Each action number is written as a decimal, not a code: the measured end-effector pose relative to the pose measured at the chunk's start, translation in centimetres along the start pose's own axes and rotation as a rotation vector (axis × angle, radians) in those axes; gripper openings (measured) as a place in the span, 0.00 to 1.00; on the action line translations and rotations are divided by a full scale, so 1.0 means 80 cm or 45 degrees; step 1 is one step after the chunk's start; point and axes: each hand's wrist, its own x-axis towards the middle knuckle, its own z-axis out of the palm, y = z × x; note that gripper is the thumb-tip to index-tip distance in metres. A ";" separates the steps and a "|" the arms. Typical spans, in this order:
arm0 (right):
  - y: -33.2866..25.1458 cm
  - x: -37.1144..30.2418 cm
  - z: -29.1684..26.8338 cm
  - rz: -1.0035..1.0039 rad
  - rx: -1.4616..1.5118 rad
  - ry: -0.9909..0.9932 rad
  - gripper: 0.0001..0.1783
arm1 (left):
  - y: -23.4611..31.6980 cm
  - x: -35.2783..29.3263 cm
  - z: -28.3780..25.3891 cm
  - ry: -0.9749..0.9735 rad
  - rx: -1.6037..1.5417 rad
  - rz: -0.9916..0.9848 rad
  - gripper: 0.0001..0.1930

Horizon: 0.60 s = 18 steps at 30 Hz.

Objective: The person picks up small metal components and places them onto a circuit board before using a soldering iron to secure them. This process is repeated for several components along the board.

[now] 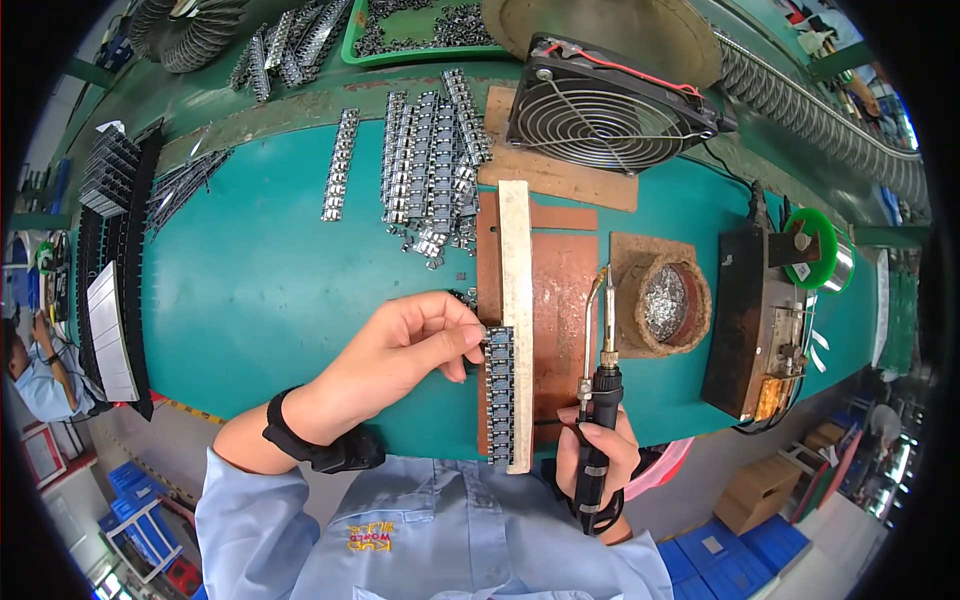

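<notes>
A strip of small circuit boards (500, 395) lies lengthwise along a pale straight bar (517, 270) on a copper-coloured board (565, 300). My left hand (415, 340) is closed in a pinch, thumb and index fingertips touching the strip's far left corner. Whether a small part sits between those fingertips is too fine to see. My right hand (605, 450) is wrapped around the black handle of a soldering iron (603, 395). Its tip points away from me, with a thin bent metal tube running alongside. The iron is to the right of the strip, apart from it.
Several board strips (430, 160) lie beyond my left hand, with loose small parts beside them. A black fan (610, 110) stands at the back. Right of the iron are a round pot (665, 303) of shiny metal bits, a dark metal box (740, 320) and a green spool (810, 250).
</notes>
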 end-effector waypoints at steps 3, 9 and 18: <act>0.000 -0.001 0.001 0.004 -0.011 0.000 0.21 | -0.001 0.000 -0.002 -0.013 0.010 0.005 0.06; 0.002 -0.001 0.001 0.000 -0.016 0.010 0.21 | -0.002 -0.001 -0.002 -0.032 0.029 0.038 0.07; -0.003 -0.001 -0.005 0.016 -0.029 -0.131 0.18 | -0.003 -0.001 -0.006 -0.055 0.004 0.013 0.08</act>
